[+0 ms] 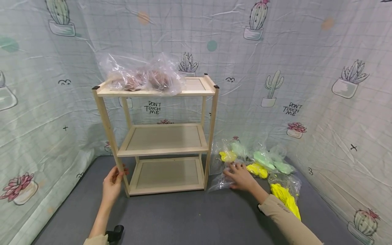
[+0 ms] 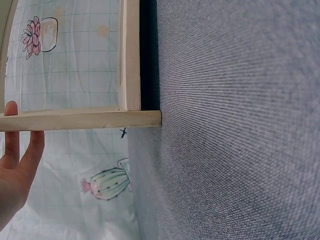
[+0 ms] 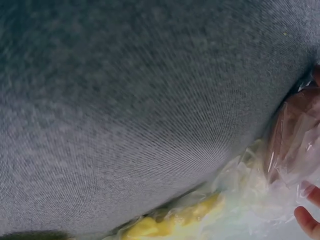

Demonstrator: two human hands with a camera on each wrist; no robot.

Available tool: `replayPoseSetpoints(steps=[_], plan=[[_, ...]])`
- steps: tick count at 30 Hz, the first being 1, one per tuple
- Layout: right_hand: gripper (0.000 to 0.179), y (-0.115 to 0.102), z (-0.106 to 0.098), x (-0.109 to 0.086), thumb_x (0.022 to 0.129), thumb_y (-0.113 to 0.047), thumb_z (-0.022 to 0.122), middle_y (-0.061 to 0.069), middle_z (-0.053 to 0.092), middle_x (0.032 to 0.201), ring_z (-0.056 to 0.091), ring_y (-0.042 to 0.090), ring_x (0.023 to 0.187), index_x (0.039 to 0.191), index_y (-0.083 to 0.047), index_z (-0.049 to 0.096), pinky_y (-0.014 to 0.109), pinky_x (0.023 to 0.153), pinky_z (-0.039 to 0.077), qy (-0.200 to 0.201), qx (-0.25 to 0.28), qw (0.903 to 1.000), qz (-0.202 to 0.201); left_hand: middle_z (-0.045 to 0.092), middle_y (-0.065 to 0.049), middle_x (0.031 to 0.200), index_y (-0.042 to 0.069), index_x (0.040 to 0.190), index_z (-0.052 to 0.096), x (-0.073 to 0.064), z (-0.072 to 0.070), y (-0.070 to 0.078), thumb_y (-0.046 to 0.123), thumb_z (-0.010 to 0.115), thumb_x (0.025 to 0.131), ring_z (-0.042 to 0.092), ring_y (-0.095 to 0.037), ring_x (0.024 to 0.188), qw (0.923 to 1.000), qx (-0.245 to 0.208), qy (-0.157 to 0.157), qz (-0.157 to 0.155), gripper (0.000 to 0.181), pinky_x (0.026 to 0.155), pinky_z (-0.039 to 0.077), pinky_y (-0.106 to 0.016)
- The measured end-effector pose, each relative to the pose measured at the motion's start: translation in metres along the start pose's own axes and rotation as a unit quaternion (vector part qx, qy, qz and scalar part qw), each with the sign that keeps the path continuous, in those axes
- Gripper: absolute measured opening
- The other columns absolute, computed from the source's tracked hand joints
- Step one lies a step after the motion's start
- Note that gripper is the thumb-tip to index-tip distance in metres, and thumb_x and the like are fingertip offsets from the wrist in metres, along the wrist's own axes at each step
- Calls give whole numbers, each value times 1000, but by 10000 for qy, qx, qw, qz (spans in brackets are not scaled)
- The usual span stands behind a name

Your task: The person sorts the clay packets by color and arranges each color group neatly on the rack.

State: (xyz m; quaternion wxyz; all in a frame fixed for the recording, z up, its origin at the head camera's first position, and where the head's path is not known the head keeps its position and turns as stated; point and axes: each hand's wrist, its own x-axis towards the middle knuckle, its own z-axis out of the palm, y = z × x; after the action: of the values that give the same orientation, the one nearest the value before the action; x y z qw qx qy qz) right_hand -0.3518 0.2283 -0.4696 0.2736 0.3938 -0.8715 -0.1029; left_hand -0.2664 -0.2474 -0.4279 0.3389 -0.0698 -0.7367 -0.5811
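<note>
A light wooden three-tier shelf stands upright on the grey surface. My left hand grips its front left leg low down, thumb and fingers on either side of the wood. To the right of the shelf, my right hand has its curled fingers over a clear plastic bag. The right wrist view shows brownish contents in that bag, with the thumb on one side and fingertips on the other; the rest of the hand is out of that view.
Two clear bags with brownish contents lie on the top shelf. Around my right hand are bags with yellow items and pale green items. Another yellow bundle lies beside my right forearm. A cactus-print curtain encloses the surface.
</note>
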Motion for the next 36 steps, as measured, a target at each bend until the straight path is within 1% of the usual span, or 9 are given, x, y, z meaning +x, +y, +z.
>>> replayPoseSetpoints(steps=[4, 13, 17, 22, 24, 28, 31, 33, 36], plan=[[59, -1, 0, 0, 63, -46, 74, 15, 52, 121, 49, 33, 95, 114, -22, 57, 52, 73, 39, -103, -140, 9998, 21, 58, 18, 82, -11, 105, 53, -2, 1, 7, -7, 47, 87, 59, 7, 72, 10000, 9, -15, 38, 20, 68, 43, -6], [56, -3, -4, -4, 63, -52, 72, 9, 56, 115, 50, 32, 93, 111, -26, 59, 52, 72, 40, -273, -486, 9984, -92, 59, 17, 83, -10, 105, 53, -3, 2, 6, -8, 47, 87, 59, 6, 73, 10000, 12, -12, -14, 19, 69, 42, -6], [53, -3, -8, -6, 65, -50, 71, 9, 56, 116, 51, 33, 97, 111, -25, 59, 53, 72, 40, -248, -399, 9988, -128, 59, 17, 83, -9, 106, 53, -1, 0, -6, -6, 47, 87, 59, 5, 73, 9999, 79, 22, -57, 20, 70, 42, -6], [50, -3, -13, -9, 67, -46, 72, 8, 57, 111, 51, 29, 92, 109, -21, 60, 46, 68, 41, 111, -394, 9988, -271, 59, 18, 84, -6, 108, 54, 0, -1, -18, -3, 48, 87, 59, 6, 75, 9997, 229, 47, -81, 22, 71, 41, -5], [49, -3, -13, -11, 68, -45, 72, 7, 57, 108, 50, 26, 89, 109, -21, 59, 43, 67, 41, 200, -401, 9984, -346, 59, 18, 83, -6, 108, 54, 1, -1, -18, -3, 48, 87, 59, 6, 75, 9997, 214, 50, -79, 22, 71, 41, -5], [48, -3, -14, -13, 68, -44, 71, 6, 57, 103, 49, 24, 85, 108, -21, 57, 40, 66, 40, 252, -381, 9980, -439, 59, 18, 82, -7, 106, 54, 0, -1, -10, -4, 47, 87, 59, 6, 74, 9998, 186, 33, -61, 20, 70, 42, -5], [49, -3, -13, -14, 68, -44, 71, 7, 57, 102, 48, 25, 83, 108, -20, 56, 41, 67, 40, 287, -295, 9981, -448, 58, 18, 83, -9, 108, 53, 0, -1, -11, -4, 46, 88, 58, 6, 75, 9996, 254, -3, -97, 21, 70, 42, -6], [52, -3, -12, -14, 67, -45, 71, 7, 57, 102, 47, 25, 82, 110, -19, 56, 42, 68, 39, 262, -154, 9986, -439, 58, 18, 85, -7, 110, 52, 1, -1, -18, -2, 46, 89, 58, 6, 76, 9995, 278, -27, -148, 23, 70, 42, -6], [56, -3, -11, -15, 66, -44, 73, 9, 57, 105, 47, 27, 84, 112, -18, 56, 45, 69, 38, 185, 148, 9990, -383, 58, 19, 84, -8, 110, 52, 0, 0, -17, -2, 46, 89, 58, 7, 76, 9993, 292, -30, -220, 23, 70, 42, -6]])
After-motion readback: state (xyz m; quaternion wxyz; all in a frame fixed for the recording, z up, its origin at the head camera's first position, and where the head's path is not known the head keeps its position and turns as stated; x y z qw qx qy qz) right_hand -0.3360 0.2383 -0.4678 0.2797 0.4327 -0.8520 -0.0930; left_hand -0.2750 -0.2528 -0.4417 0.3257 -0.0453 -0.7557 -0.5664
